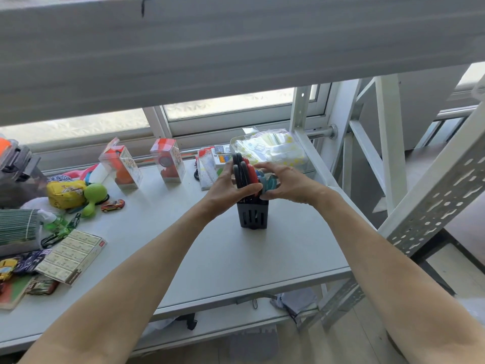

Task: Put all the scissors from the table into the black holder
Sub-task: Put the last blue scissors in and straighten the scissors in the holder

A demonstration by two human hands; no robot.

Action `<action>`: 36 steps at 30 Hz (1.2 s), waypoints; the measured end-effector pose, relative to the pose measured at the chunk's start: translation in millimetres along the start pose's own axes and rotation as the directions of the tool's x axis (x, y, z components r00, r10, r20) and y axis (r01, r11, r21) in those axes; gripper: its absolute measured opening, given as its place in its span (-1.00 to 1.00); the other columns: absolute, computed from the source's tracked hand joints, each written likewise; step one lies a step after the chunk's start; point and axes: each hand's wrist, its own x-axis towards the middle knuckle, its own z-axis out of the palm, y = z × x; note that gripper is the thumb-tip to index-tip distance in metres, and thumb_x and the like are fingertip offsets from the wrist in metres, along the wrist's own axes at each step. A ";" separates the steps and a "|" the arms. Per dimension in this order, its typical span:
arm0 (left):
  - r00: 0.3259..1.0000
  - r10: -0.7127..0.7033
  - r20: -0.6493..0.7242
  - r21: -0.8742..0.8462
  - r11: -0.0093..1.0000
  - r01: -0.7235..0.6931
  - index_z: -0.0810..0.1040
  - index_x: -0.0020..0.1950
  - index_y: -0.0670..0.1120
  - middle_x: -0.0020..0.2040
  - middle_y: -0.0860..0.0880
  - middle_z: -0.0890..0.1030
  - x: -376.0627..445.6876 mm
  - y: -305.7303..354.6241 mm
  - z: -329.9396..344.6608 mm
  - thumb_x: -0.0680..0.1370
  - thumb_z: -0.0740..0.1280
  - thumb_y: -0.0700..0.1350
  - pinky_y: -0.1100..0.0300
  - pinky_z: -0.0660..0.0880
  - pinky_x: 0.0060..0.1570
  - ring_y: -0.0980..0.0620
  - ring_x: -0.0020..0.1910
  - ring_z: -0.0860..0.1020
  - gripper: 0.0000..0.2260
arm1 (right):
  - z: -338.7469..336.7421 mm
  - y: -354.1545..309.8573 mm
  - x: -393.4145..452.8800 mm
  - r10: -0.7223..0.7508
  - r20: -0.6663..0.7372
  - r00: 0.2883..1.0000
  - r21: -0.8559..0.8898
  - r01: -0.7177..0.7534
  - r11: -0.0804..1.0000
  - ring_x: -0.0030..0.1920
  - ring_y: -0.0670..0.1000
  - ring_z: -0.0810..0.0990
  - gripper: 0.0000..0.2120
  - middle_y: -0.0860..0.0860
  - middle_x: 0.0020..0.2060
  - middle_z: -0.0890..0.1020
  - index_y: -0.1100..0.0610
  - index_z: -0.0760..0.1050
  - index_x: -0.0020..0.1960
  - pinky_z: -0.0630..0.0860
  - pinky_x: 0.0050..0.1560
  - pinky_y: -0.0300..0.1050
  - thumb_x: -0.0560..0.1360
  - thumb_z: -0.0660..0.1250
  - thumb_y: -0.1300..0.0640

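A black slotted holder (252, 215) stands upright on the white table (236, 258). Several scissors stick out of its top, handles up: black handles (239, 169), red handles (249, 169) and teal-blue handles (269, 183). My left hand (227, 189) wraps around the black and red handles from the left, thumb across the front. On the right side my right hand (284, 183) cups the teal handles, fingers curled over them. The blades are hidden inside the holder. No loose scissors show on the table.
Toys, a yellow pouch (65, 193), a toy car (112, 205) and a flat box (72, 256) crowd the table's left. Clear packaged boxes (168, 164) line the back by the window. A bin of white packets (275, 149) sits behind the holder. A metal rack frame (433, 195) stands at right.
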 end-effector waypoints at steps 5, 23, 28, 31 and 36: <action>1.000 -0.003 -0.006 -0.012 1.000 0.003 0.28 0.46 -0.07 0.12 0.11 0.43 -0.4 1.8 0.9 0.47 0.48 0.01 0.41 0.52 -0.12 0.25 0.04 0.51 -0.36 | -2.5 -3.0 -0.5 0.020 0.013 1.000 0.009 -0.020 1.000 0.11 0.05 0.59 -0.29 0.01 0.24 0.50 -0.03 0.33 0.42 0.56 0.19 -0.01 0.36 0.56 0.12; 0.890 0.330 0.316 0.775 0.451 -0.443 0.53 0.33 0.04 0.49 0.04 0.34 16.7 53.5 -14.6 0.40 0.48 0.11 -0.13 0.11 0.51 -0.04 0.52 0.23 -0.48 | -2.5 6.9 1.1 0.031 -0.059 0.998 0.114 -0.024 0.993 0.12 -0.02 0.62 -0.51 0.00 0.07 0.62 0.03 0.50 0.23 0.56 0.22 -0.01 0.36 0.56 0.17; 0.884 0.199 0.423 0.806 0.364 -0.467 0.54 0.26 0.07 0.19 0.05 0.49 30.0 68.8 -2.7 0.41 0.46 0.07 0.15 0.27 0.04 -0.01 0.14 0.48 -0.58 | 3.0 9.5 -2.2 0.051 -0.076 0.996 0.183 -0.036 0.982 0.09 -0.05 0.64 -0.55 0.03 0.02 0.66 0.10 0.46 0.18 0.57 0.21 0.01 0.36 0.55 0.18; 0.892 0.132 0.432 0.835 0.317 -0.451 0.47 0.27 0.01 0.04 0.01 0.54 32.8 74.5 -2.1 0.41 0.47 0.09 0.13 0.29 -0.10 -0.03 0.01 0.53 -0.53 | 4.6 11.8 -4.1 0.076 -0.091 0.993 0.256 -0.051 0.965 0.12 -0.03 0.65 -0.43 0.04 0.07 0.64 0.08 0.40 0.25 0.56 0.23 0.01 0.33 0.58 0.16; 0.914 0.068 0.401 0.863 0.305 -0.402 0.48 0.21 -0.09 -0.14 -0.01 0.55 41.5 77.9 3.9 0.39 0.48 0.11 0.14 0.35 -0.32 -0.03 -0.21 0.50 -0.51 | 7.6 11.6 -7.2 0.087 -0.110 0.990 0.347 -0.044 0.937 0.11 -0.04 0.66 -0.31 0.03 0.06 0.66 0.10 0.34 0.33 0.55 0.25 -0.03 0.32 0.60 0.15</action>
